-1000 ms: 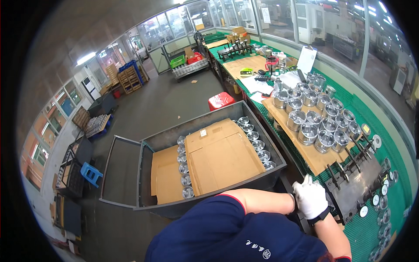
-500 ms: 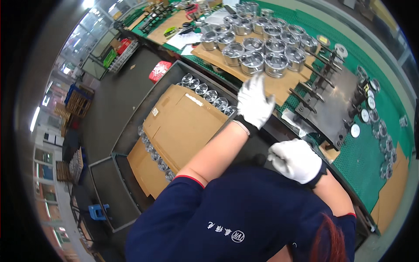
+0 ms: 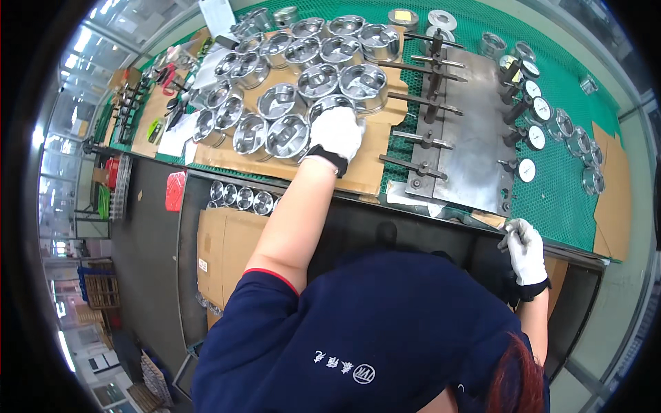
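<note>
My left hand (image 3: 337, 133), in a white glove, reaches over the near edge of a group of silvery metal pistons. Its fingers are closed over the rim of one piston (image 3: 330, 105), which the glove partly covers. Another piston (image 3: 288, 136) stands just left of that hand. My right hand (image 3: 525, 253), also gloved, is at the table's front edge with its fingers curled in. What they hold, if anything, cannot be made out. Close to its fingertips lies a flat wooden piece (image 3: 487, 219).
Right of the pistons sits a steel plate fixture (image 3: 475, 131) with black rods and several dial gauges (image 3: 526, 170). More pistons (image 3: 577, 142) stand on the green mat beyond. Below the table at left, cardboard (image 3: 231, 241) covers a bin with pistons along its edge.
My left hand has moved forward onto a piston. My right hand has moved right, to the table's front edge beside the wooden piece. The view has turned rightward.
</note>
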Tool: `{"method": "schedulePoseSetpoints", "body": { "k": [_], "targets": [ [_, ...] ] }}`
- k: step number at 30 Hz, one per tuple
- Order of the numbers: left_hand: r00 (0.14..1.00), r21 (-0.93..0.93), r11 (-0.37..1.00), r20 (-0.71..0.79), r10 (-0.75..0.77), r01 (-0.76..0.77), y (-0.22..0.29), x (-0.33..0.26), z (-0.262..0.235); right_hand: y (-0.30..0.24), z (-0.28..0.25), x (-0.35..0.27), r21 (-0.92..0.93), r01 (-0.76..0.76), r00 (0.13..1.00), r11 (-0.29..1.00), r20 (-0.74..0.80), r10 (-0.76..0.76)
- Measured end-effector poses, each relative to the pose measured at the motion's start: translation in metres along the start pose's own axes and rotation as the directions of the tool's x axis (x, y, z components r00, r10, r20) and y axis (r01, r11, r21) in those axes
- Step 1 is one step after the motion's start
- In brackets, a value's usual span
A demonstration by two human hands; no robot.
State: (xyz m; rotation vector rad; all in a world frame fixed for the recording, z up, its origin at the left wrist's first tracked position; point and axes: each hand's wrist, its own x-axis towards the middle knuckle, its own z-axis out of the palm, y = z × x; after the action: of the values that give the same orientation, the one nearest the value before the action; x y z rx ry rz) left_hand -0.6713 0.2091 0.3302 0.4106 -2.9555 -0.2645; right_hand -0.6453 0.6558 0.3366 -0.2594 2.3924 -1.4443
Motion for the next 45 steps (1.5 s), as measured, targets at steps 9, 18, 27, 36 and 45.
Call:
{"method": "schedulePoseSetpoints", "body": {
  "k": [9,18,27,36,45],
  "targets": [
    [0.988,-0.431,0.893,0.135,-0.077,0.129,0.018,-0.065,-0.080,-0.039,0.027,0.041,-0.057,0.231,0.966,0.971,0.136,-0.222],
    [0.865,-0.846,-0.228,0.417,0.279,0.482,0.114,-0.066,-0.086,-0.083,0.035,0.075,0.183,0.311,0.876,0.933,0.325,-0.356],
    [0.893,-0.481,0.821,0.153,0.424,-0.308,0.122,-0.039,-0.048,-0.072,0.003,0.094,-0.390,0.466,0.879,0.794,0.100,-0.467],
    [0.825,-0.336,0.774,-0.021,0.564,-0.537,0.181,-0.035,-0.006,-0.073,0.016,0.113,-0.433,0.608,0.777,0.666,0.152,-0.610],
    [0.814,-0.321,0.757,-0.091,0.574,-0.570,0.180,-0.032,0.011,-0.005,0.000,0.081,0.083,0.025,0.946,0.996,0.319,-0.050]
  ]
}}
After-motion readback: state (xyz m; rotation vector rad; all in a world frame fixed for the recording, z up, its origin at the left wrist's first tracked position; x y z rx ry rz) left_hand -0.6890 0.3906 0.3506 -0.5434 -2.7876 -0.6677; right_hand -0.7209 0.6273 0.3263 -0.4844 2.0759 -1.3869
